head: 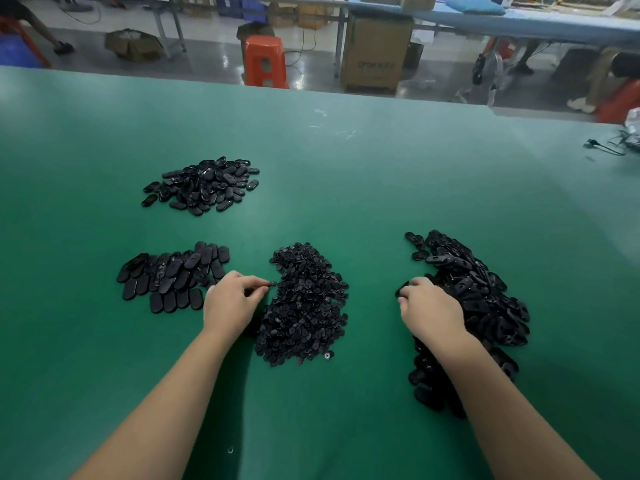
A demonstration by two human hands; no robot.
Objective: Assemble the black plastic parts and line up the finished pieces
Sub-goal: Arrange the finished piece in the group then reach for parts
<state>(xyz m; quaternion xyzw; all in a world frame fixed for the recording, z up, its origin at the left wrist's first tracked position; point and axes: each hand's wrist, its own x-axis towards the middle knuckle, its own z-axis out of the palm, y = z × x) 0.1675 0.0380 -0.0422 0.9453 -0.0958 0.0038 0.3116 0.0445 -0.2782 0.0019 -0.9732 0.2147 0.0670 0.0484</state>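
Finished pieces (173,277): lying in overlapping rows just left of the left hand, on the green table (346,174).
Left hand (230,304): curling, thumb and forefinger pinching a small part (273,283) at the middle pile's near-left edge.
Middle pile (304,303): sitting between both hands.
Right hand (429,311): fingers curling into the right pile (478,296); whether it is gripping a piece, I cannot tell.
Far pile (204,185): lying well beyond the left hand.

Orange stool (266,60) beyond green table (346,188)

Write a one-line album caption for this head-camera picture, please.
Left hand pinches a small black piece beside the middle pile; right hand digs into the right pile.
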